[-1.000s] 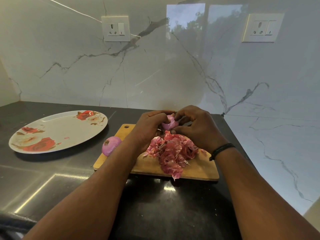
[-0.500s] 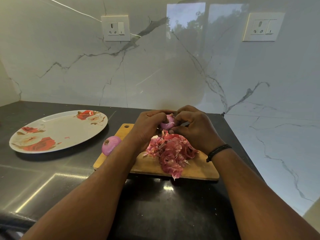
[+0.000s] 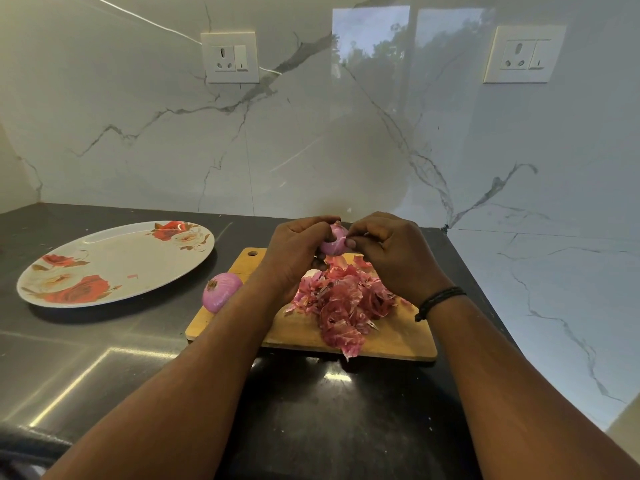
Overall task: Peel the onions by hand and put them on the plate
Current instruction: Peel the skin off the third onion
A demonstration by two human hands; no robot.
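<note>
A dark counter [image 3: 104, 358] meets a marble wall [image 3: 311, 150] with 2 sockets. The floral plate [image 3: 114, 261] sits at 9 o'clock, a cutting board [image 3: 391, 341] holds peelings [image 3: 343, 303]. Both hands — left hand [image 3: 294, 251], right hand [image 3: 391, 251] — curl around 1 onion [image 3: 334, 241] above the board; another onion [image 3: 220, 291] lies at the board's 9 o'clock edge.

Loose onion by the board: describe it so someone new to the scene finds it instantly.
Start at the wooden cutting board on the dark counter. At its left edge, toward the floral plate, lies a purple onion. Unlike the onion held up in both hands, nothing touches it, and it sits apart from the pile of peels.
</note>
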